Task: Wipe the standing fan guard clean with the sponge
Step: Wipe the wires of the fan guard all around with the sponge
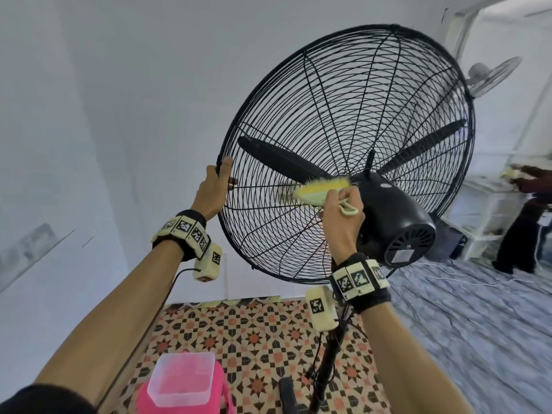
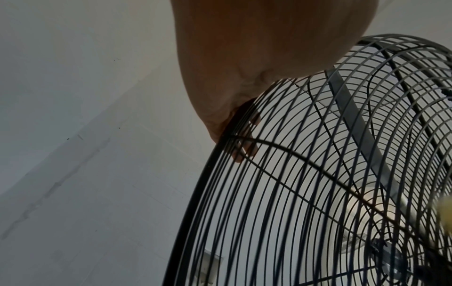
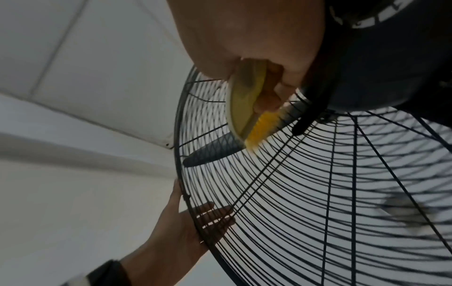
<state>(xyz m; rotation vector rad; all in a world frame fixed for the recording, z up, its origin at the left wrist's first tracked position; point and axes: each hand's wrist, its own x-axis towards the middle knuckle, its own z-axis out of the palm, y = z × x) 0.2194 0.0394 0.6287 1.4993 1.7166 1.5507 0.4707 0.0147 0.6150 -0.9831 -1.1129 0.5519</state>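
Note:
A large black wire fan guard [image 1: 352, 94] tilts away from me, seen from its back side with the black motor housing [image 1: 394, 216] and dark blades [image 1: 277, 158]. My left hand [image 1: 219, 186] grips the guard's left rim, thumb on the near side and fingers behind the wires [image 3: 210, 214]. My right hand [image 1: 343, 210] holds a cream-handled cleaning brush with yellow bristles [image 1: 319, 189] and presses it against the rear wires just left of the motor. The right wrist view shows the bristles [image 3: 259, 133] against the guard [image 3: 330, 193]. In the left wrist view my palm [image 2: 232, 67] meets the rim [image 2: 195, 193].
A pink stool carrying a clear plastic tub [image 1: 182, 377] stands below on the patterned floor [image 1: 263, 333]. The fan's black pole [image 1: 328, 354] drops between my arms. At the right stand another person [image 1: 525, 219], a white shelf unit [image 1: 484, 210] and a wall fan [image 1: 490, 74].

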